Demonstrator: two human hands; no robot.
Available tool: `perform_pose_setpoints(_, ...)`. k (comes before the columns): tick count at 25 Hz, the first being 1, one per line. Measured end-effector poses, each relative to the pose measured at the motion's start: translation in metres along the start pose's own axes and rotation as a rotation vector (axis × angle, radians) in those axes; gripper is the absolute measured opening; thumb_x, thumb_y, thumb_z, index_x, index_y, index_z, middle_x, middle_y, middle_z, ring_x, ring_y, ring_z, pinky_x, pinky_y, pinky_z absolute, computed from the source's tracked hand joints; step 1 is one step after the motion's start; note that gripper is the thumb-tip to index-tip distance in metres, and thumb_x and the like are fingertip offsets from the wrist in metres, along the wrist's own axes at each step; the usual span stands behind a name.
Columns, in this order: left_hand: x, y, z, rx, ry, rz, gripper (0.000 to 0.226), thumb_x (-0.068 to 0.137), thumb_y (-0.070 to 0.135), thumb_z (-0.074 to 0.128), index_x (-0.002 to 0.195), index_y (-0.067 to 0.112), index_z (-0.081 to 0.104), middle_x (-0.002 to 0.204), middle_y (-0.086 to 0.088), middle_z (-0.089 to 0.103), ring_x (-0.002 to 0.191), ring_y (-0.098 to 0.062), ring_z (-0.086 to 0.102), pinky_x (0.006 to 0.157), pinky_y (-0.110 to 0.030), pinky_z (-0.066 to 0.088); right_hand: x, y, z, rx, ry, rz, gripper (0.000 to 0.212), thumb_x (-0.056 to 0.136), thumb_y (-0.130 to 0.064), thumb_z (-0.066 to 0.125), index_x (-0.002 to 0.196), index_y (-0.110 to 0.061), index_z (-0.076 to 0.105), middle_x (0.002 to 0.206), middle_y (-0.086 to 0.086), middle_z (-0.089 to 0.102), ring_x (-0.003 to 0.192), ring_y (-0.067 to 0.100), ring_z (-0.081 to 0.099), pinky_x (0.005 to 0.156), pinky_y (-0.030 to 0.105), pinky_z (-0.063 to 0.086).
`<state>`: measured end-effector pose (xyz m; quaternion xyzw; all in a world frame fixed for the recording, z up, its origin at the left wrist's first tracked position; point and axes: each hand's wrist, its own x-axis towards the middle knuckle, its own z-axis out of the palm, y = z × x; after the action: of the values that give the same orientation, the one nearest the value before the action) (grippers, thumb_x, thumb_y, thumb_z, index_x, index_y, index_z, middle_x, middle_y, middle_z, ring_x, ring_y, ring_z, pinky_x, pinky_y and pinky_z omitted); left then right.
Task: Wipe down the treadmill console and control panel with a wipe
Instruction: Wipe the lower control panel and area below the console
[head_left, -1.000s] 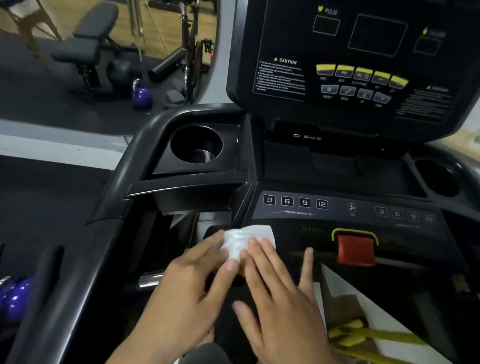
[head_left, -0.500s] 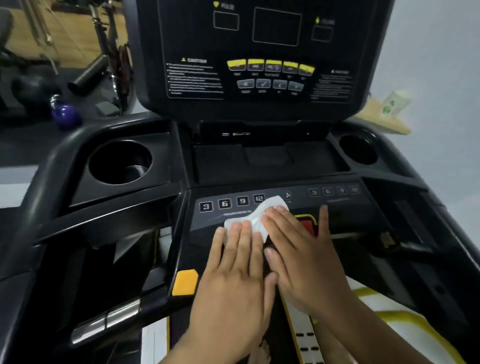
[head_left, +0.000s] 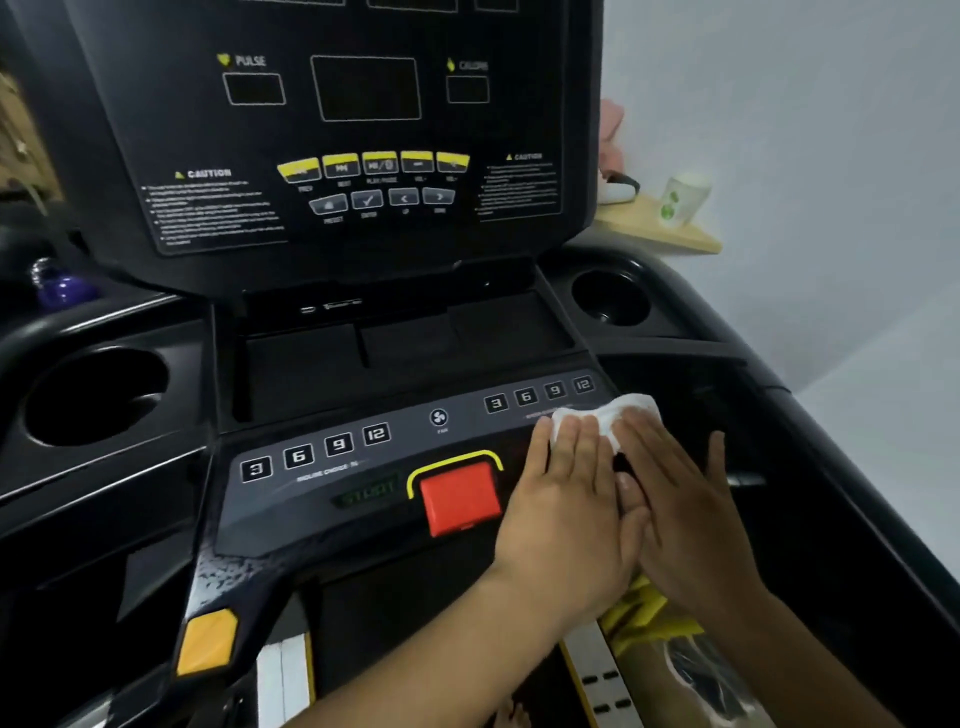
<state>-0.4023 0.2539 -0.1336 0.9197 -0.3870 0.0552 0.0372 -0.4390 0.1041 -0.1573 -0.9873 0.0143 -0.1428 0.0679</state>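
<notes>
Nearest, an orange tab (head_left: 207, 643) sits at the lower left of the treadmill frame. Both hands lie flat, fingers together, side by side on the right end of the control panel (head_left: 332, 467): the left hand (head_left: 563, 499) and right hand (head_left: 680, 499) press a white wipe (head_left: 610, 413) under their fingertips, just below the right row of number buttons (head_left: 540, 395). A red stop button (head_left: 460, 496) is just left of the left hand. Beyond, cup holders (head_left: 610, 296) flank a tray, then the upright console (head_left: 332, 145). Far right, a wooden shelf (head_left: 670, 236) holds a white cup (head_left: 680, 200) against the pale wall.
</notes>
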Motion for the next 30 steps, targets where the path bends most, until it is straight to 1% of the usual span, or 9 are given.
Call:
perform_pose_setpoints(2, 0.008, 0.013, 0.003, -0.025, -0.004, 0.034, 0.066, 0.101, 0.045, 0.017, 0.146, 0.0, 0.033, 0.154, -0.019, 0.032, 0.148, -0.033, 0.018, 0.119, -0.052, 0.006, -0.01, 0.014, 0.0, 0.09, 0.022, 0.044, 0.051, 0.101, -0.037, 0.025, 0.143, -0.013, 0.041, 0.15, 0.002, 0.039, 0.137, 0.013, 0.038, 0.118, 0.053, 0.012)
perform_pose_setpoints(5, 0.002, 0.022, 0.01, -0.052, -0.005, 0.087, 0.066, 0.101, 0.051, 0.026, 0.143, 0.003, 0.041, 0.152, -0.016, 0.038, 0.146, -0.03, 0.026, 0.116, -0.052, 0.009, -0.033, 0.022, 0.003, 0.232, 0.049, 0.095, 0.052, 0.1, -0.038, 0.027, 0.145, -0.014, 0.037, 0.151, -0.004, 0.03, 0.143, -0.003, 0.012, 0.113, 0.047, 0.021)
perform_pose_setpoints(7, -0.005, 0.024, 0.015, -0.032, -0.025, 0.107, 0.067, 0.101, 0.054, 0.026, 0.144, 0.005, 0.04, 0.153, -0.015, 0.034, 0.146, -0.028, 0.024, 0.116, -0.054, 0.01, -0.047, 0.022, 0.008, 0.23, 0.039, 0.097, 0.054, 0.101, -0.041, 0.024, 0.147, -0.015, 0.034, 0.155, -0.001, 0.027, 0.145, 0.001, 0.01, 0.116, 0.047, 0.02)
perform_pose_setpoints(10, -0.009, 0.019, 0.012, 0.0, -0.033, 0.07, 0.068, 0.102, 0.055, 0.02, 0.146, 0.007, 0.037, 0.155, -0.018, 0.03, 0.147, -0.03, 0.023, 0.117, -0.057, 0.01, -0.04, 0.016, 0.009, 0.198, 0.006, 0.079, 0.056, 0.102, -0.043, 0.015, 0.147, -0.014, 0.031, 0.158, 0.003, 0.025, 0.147, 0.013, 0.015, 0.118, 0.052, 0.011)
perform_pose_setpoints(14, -0.012, -0.013, 0.001, -0.006, 0.001, -0.083, 0.068, 0.102, 0.056, 0.014, 0.146, 0.012, 0.041, 0.152, -0.017, 0.036, 0.144, -0.029, 0.03, 0.117, -0.058, 0.015, 0.004, -0.007, 0.004, 0.083, -0.053, -0.015, 0.063, 0.1, -0.046, 0.007, 0.146, -0.014, 0.036, 0.157, 0.005, 0.027, 0.148, 0.015, 0.012, 0.116, 0.062, 0.008)
perform_pose_setpoints(19, -0.054, -0.078, -0.016, -0.026, -0.001, -0.321, 0.067, 0.101, 0.058, 0.015, 0.147, 0.017, 0.041, 0.154, -0.011, 0.035, 0.145, -0.023, 0.027, 0.117, -0.059, 0.014, 0.045, -0.084, 0.009, 0.032, -0.15, -0.184, 0.062, 0.098, -0.048, 0.009, 0.151, -0.02, 0.025, 0.16, -0.001, 0.014, 0.148, 0.013, -0.001, 0.115, 0.063, 0.002)
perform_pose_setpoints(25, -0.134, -0.126, -0.029, -0.131, 0.049, -0.573, 0.069, 0.1, 0.057, 0.007, 0.146, 0.021, 0.043, 0.156, -0.008, 0.034, 0.145, -0.019, 0.028, 0.118, -0.056, 0.013, 0.049, -0.181, 0.014, 0.052, -0.2, -0.39, 0.061, 0.097, -0.047, 0.015, 0.15, -0.02, 0.027, 0.16, 0.001, 0.017, 0.149, 0.016, 0.002, 0.114, 0.066, 0.004)
perform_pose_setpoints(28, -0.162, -0.147, -0.034, -0.304, 0.117, -0.692, 0.065, 0.097, 0.059, 0.007, 0.151, 0.033, 0.032, 0.159, 0.0, 0.03, 0.142, -0.013, 0.034, 0.12, -0.051, 0.006, 0.052, -0.23, 0.016, 0.042, -0.223, -0.474, 0.064, 0.092, -0.041, 0.016, 0.15, -0.016, 0.027, 0.16, 0.003, 0.02, 0.149, 0.018, 0.004, 0.113, 0.067, 0.004)
perform_pose_setpoints(30, -0.175, -0.157, -0.037, -0.592, 0.167, -0.739, 0.055, 0.097, 0.056, 0.019, 0.149, 0.041, 0.031, 0.144, 0.01, 0.051, 0.129, -0.004, 0.048, 0.121, -0.046, 0.006, 0.049, -0.251, 0.016, 0.039, -0.238, -0.486, 0.067, 0.09, -0.04, 0.015, 0.152, -0.017, 0.021, 0.162, 0.003, 0.015, 0.149, 0.018, -0.001, 0.113, 0.067, 0.002)
